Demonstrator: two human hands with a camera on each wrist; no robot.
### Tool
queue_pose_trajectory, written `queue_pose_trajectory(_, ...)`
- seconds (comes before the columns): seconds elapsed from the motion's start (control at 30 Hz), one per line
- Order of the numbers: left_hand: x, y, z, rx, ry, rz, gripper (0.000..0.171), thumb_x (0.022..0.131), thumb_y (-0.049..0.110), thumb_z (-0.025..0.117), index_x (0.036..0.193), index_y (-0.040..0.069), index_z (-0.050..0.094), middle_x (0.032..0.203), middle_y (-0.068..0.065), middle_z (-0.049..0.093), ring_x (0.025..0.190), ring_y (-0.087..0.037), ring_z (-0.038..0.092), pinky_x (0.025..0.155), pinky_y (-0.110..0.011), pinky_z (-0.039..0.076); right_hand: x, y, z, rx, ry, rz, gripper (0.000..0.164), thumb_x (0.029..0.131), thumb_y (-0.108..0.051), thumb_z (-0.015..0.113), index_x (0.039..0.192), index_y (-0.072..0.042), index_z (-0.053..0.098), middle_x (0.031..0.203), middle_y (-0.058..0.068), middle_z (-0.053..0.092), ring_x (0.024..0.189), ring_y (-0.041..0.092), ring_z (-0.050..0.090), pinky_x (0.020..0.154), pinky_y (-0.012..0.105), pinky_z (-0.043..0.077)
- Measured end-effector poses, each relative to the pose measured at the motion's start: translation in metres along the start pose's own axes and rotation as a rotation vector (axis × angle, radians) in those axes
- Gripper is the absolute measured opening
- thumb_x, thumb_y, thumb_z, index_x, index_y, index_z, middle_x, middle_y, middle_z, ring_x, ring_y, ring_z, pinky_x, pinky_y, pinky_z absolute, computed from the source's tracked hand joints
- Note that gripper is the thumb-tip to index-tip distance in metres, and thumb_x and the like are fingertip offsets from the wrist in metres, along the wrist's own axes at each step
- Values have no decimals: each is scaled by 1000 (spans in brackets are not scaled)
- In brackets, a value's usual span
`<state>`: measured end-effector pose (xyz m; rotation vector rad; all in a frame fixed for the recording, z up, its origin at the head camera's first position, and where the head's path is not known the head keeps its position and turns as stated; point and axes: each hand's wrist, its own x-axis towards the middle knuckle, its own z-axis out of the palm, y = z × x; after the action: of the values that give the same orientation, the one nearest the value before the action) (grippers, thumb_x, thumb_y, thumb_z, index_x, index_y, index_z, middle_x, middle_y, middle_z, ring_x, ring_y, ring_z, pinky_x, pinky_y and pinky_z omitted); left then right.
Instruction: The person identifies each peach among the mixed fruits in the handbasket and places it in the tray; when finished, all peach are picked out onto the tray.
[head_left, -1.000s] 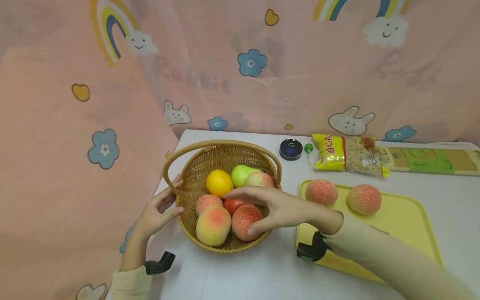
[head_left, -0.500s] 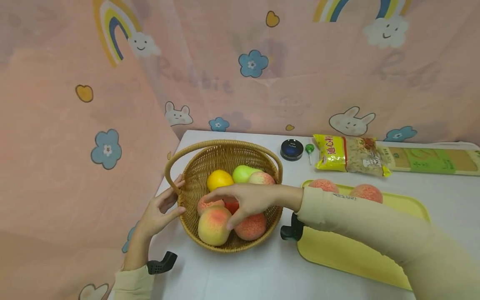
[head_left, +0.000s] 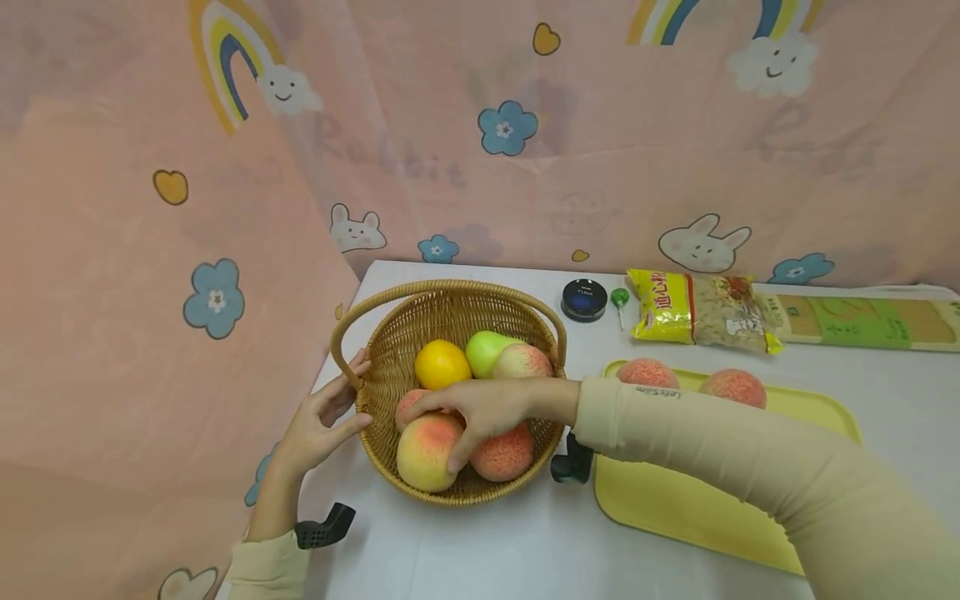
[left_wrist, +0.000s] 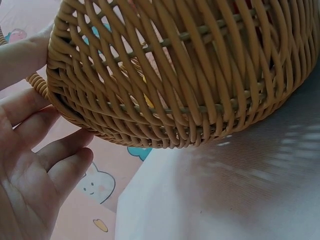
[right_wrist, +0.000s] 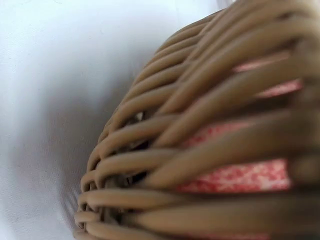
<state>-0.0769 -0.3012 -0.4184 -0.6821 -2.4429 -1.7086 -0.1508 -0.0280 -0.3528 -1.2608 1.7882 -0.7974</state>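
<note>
A wicker basket [head_left: 393, 342] with a tall handle holds several fruits. My right hand [head_left: 491, 408] reaches over its right rim, thumb and fingers around a large yellow peach [head_left: 426, 457] at the front. Next to that lie a speckled pink peach [head_left: 506, 454] and a smaller pink one partly behind the fingers. Farther back are an orange [head_left: 442, 364], a green pear [head_left: 486, 352] and a pale peach [head_left: 522, 362]. On the basket's left side my left hand [head_left: 311, 425] touches the rim, thumb and fingers spread apart. The right wrist view has only wicker and pink fruit behind it.
A yellow tray [head_left: 675, 500] at the right bears two pink peaches [head_left: 733, 387], under the right forearm's edge. Along the back stand a dark round tuna tin [head_left: 584, 300], a green lollipop [head_left: 619, 298], a yellow noodle bag [head_left: 701, 308] and a flat green-and-tan pack [head_left: 862, 321].
My right hand has moved left and down from over the speckled pink peach onto the large yellow peach, closing around it. The left hand keeps its place at the basket.
</note>
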Motion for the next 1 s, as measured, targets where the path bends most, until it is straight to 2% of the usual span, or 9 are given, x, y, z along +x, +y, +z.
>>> queue_pose_trajectory(0.3,1,1,1,9,-5,-4,66,83,-9,64,143,-5,36,156,-19,21,140,-15,33,107,-17,35,-2,1,4,-41,59,-33,69,74,-18,82,135,-20,50,138,-9,48,119,5,45,107,26,34)
queue_pose_trajectory(0.6,2,1,1,-9,-16,11,65,84,-9,64,143,-6,35,156,-20,19,140,-17,32,108,-18,35,-8,3,3,25,154,-145,69,73,-15,81,135,-18,50,138,-9,49,120,3,45,107,24,36)
queue_pose_trajectory(0.83,1,-2,0,-4,-17,27,66,83,-11,63,142,-7,35,155,-22,19,140,-18,33,107,-18,35,-29,-3,0,28,270,-217,67,75,-24,81,135,-24,50,134,-14,50,118,6,48,102,28,43)
queue_pose_trajectory(1.0,0,-2,0,1,-6,18,65,83,-12,63,142,-7,35,155,-21,20,140,-14,33,107,-17,36,-51,-6,0,38,369,-280,68,75,-23,81,135,-20,51,136,-9,49,121,11,47,99,31,46)
